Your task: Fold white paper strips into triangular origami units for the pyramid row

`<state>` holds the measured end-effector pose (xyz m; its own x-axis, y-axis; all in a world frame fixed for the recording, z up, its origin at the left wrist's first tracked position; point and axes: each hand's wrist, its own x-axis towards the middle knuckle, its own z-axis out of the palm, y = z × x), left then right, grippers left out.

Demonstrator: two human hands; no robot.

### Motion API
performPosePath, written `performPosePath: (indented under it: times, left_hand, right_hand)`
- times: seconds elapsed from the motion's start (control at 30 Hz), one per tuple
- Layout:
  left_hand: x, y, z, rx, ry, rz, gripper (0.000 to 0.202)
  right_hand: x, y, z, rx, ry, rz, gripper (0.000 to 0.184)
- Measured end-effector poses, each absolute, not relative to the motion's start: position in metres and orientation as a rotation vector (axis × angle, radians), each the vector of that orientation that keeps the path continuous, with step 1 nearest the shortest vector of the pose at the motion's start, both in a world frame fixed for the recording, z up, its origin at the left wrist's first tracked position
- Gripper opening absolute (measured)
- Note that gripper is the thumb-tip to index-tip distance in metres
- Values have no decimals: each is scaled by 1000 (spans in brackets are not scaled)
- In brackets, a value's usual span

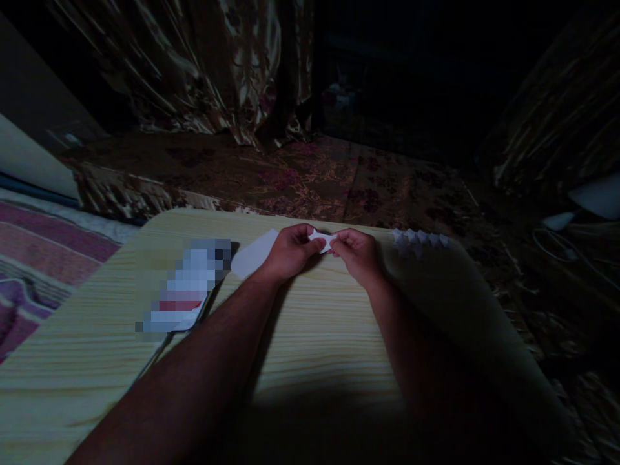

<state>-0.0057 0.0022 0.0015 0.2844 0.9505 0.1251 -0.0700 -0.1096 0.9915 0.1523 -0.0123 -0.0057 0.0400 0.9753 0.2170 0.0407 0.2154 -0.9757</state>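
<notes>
Left hand [293, 250] and right hand [357, 252] both pinch the small white paper piece [317, 238], thumbs on the near side, near the far edge of the table [324, 323]. I'd keep pressure light and even, creasing with thumb tips so the points don't crush. Can't tell: fold layout, fingers behind it, contact with tabletop. Object [186, 290] at left is pixelated; star-like shapes [420, 239] at right are dim.

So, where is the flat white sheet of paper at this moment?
In the head view, the white sheet lies on the table toward its far edge, left of centre, between the blurred-out object and the left hand.
</notes>
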Motion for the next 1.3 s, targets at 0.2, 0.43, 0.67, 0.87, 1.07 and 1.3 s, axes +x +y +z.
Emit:
performPosePath:
  times: [0.2, 0.43, 0.67, 0.87, 1.07, 1.3]
  left_hand:
    - [-7, 4, -1, 1428, 918, 1101, 30]
    - [-6, 4, -2, 1412, 923, 1103, 32]
    - [-6, 4, -2, 1414, 938, 1088, 32]
    - [-6, 5, -3, 1438, 937, 1089, 31]
    - [-6, 5, -4, 1455, 969, 1055, 32]
    - [-6, 4, -3, 1484, 961, 1068, 33]
  right_hand:
    - [152, -13, -6, -1094, -1300, 991, 18]
    - [152, -11, -7, -1082, -1294, 968, 16]
    - [153, -11, -8, -1096, -1332, 924, 14]
    - [153, -13, -5, -1105, -1353, 896, 14]
    - [154, -13, -6, -1109, -1380, 852, 12]
    - [153, -14, -4, -1115, -1398, 841, 12]
